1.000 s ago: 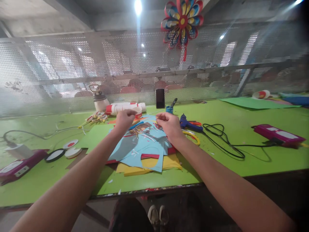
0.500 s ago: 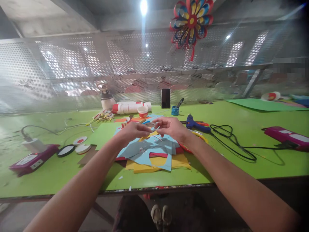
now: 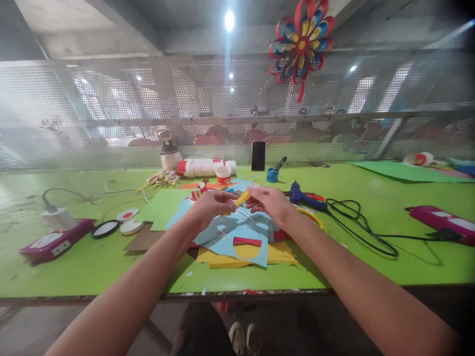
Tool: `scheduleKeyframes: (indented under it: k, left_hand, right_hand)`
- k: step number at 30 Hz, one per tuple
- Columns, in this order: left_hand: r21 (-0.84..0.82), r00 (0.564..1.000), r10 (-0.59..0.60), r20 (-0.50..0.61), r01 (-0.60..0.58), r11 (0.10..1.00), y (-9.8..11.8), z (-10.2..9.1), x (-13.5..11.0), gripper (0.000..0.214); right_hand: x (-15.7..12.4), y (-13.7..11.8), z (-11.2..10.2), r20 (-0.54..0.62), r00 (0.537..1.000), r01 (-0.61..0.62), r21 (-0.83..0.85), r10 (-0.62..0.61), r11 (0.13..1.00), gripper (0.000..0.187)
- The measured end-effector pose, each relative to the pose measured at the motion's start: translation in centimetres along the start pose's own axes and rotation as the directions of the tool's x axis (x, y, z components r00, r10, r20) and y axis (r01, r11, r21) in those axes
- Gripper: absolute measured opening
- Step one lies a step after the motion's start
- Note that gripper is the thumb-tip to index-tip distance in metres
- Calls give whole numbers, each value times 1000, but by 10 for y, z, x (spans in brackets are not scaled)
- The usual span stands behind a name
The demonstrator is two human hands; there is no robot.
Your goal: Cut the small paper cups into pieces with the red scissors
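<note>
A narrow yellow paper strip [image 3: 243, 199] stretches between my two hands above the paper pile. My left hand [image 3: 213, 205] pinches its lower left end. Higher up, the fingers of my right hand [image 3: 271, 203] close on the other end. Light blue paper [image 3: 218, 242] with a round cut-out lies under both hands, on top of yellow sheets [image 3: 274, 254]. A small red-and-white paper piece [image 3: 199, 190] stands just behind my left hand. Beside my right hand is a blue glue gun [image 3: 302, 195].
Behind the pile are a paper cup [image 3: 223, 174], stacked cups [image 3: 206, 167], a phone [image 3: 258, 155] and a blue jar [image 3: 272, 175]. Purple power strips [image 3: 57, 242] lie at both sides, with a black cable [image 3: 356, 222] on the right. Round lids [image 3: 106, 229] sit left. A paper flower [image 3: 301, 44] hangs above.
The yellow strip now shows raised and slanted between my hands, where it was lower and mostly covered. My right hand has moved slightly right, and the view has tilted up a little.
</note>
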State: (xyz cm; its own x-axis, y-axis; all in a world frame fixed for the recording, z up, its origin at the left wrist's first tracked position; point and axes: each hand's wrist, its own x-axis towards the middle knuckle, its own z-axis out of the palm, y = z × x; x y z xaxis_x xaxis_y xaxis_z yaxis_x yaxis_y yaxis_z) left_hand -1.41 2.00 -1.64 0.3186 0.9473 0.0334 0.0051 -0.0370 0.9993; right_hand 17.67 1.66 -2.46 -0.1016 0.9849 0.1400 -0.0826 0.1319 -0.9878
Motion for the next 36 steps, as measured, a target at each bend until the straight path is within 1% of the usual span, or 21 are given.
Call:
scheduleKeyframes:
  k: [3,7,9,12,16,19,22,25,31,34,36]
  left_hand:
    - [18,1000,-7,3,7,1000,0,4,-3,26]
    - [67,1000,-19,12,18,998,-1,7,-4,29]
    - [99,999,-9,41,4,995,-2,7,-4,28]
    - [115,993,15,121,-29,993,-3,6,-5,28]
    - [65,975,32,222,-47,997,-3,6,-6,30]
    - [23,968,28,249,-35,999,-5,8,-6,29]
    - [-39,966,25,257,-16,999,-7,11,-6,30]
    - [-68,966,25,257,-8,998,-8,13,-6,33]
    - [-109,965,25,262,4,994,-8,16,-7,30]
    - [-126,967,10,256,23,992,-9,16,-6,25]
    - [-151,974,7,227,28,988,-9,13,-5,19]
  right_hand:
    - [-1,4,1,31,1000,0,-70,2,998,20]
    - [-1,4,0,66,998,9,-124,-1,992,19]
    - [-2,2,-1,80,997,24,-137,-13,990,23]
    - [-5,-2,0,110,994,35,-147,-19,988,26]
    - [-8,-5,1,180,984,14,-152,13,988,25]
    - [-9,-5,2,201,979,4,-135,23,991,31]
    - [-10,-5,3,189,982,7,-119,15,993,39]
    - [-9,-4,2,167,986,13,-107,5,994,40]
    - [-10,-3,1,177,984,8,-97,10,995,45]
    - [-9,-2,2,141,990,-14,-71,24,997,45]
    - [-8,-2,2,93,995,-29,-51,33,998,40]
